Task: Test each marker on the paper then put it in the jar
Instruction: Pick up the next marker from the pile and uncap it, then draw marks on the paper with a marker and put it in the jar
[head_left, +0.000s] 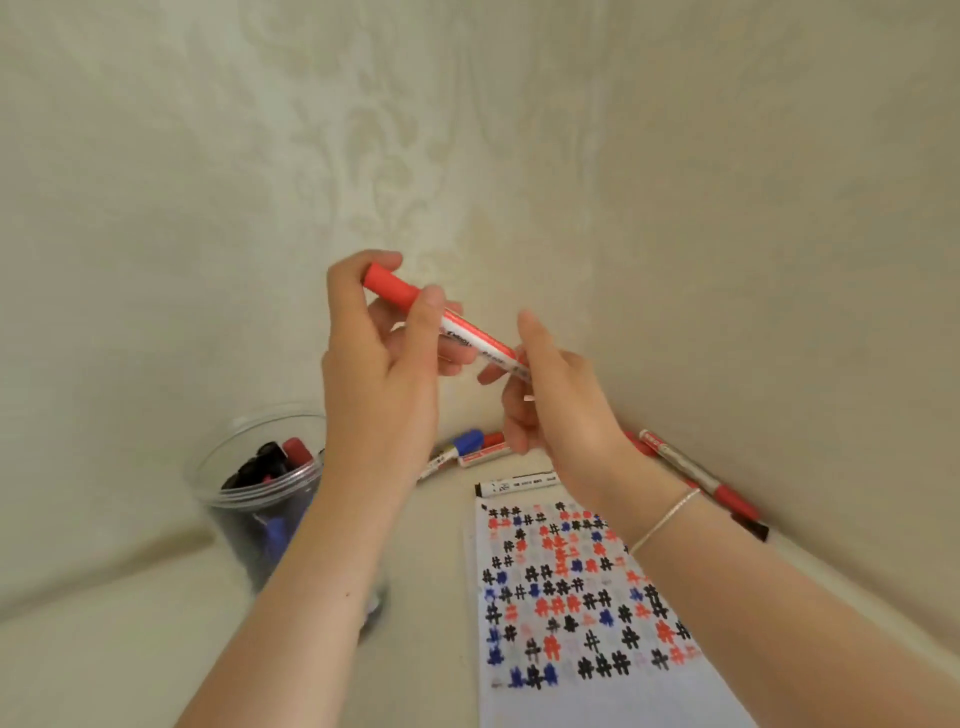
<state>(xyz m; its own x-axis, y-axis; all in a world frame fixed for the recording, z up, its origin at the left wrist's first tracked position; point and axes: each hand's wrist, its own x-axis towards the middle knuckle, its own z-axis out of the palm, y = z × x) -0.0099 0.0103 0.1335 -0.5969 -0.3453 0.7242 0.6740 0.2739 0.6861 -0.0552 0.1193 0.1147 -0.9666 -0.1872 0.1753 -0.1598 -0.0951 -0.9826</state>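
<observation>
Landmark: the paper (571, 597). To its left the jar (260, 488) stands open-topped, though the left hand's (379, 364) forearm crosses its near side. Loose markers (470, 449) lie just beyond the paper's far edge, more along the wall (727, 260) to its right.

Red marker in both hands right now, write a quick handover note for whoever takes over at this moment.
Left hand: grips the red cap end of the red marker, cap on.
Right hand: pinches the barrel end of the same marker, held in the air above the table.
Jar: clear, at the left, already holds several black, red and blue markers.
Paper: at the right, largely covered in black, red and blue test marks.
Left to do: loose markers lie beyond the paper, more by the right wrist. Whether the held one has been tested cannot be told.
</observation>
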